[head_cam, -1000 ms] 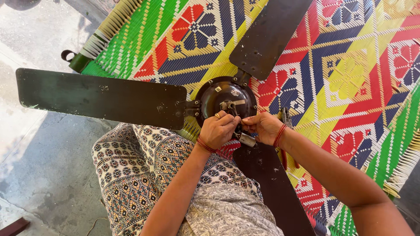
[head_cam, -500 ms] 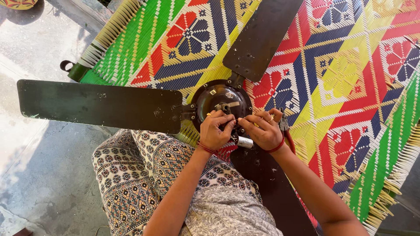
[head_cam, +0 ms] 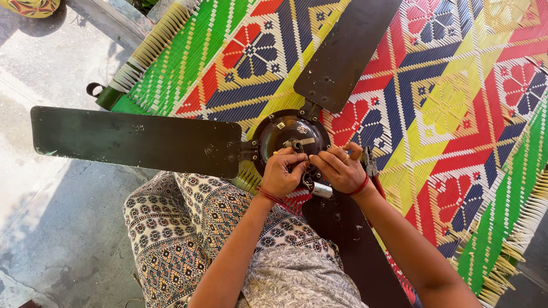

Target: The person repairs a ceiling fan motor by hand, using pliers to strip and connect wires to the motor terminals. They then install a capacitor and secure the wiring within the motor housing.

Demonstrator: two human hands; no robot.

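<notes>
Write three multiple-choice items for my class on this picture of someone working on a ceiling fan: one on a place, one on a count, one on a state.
1. Where does the ceiling fan lie?
A. On a woven mat
B. On a workbench
C. Hung from a ceiling

2. How many fan blades show at least in part?
A. One
B. Three
C. Five

3. What are the two hands doing?
A. Resting in the lap
B. Both working at the hub
C. Gripping a blade tip

Answers:
1. A, the hub sits on the bright patterned mat spread over the concrete floor.
2. B, one blade runs left, one goes up to the right, and one passes under the arms.
3. B, the left hand and right hand meet with fingers at the hub's small central parts.
</notes>
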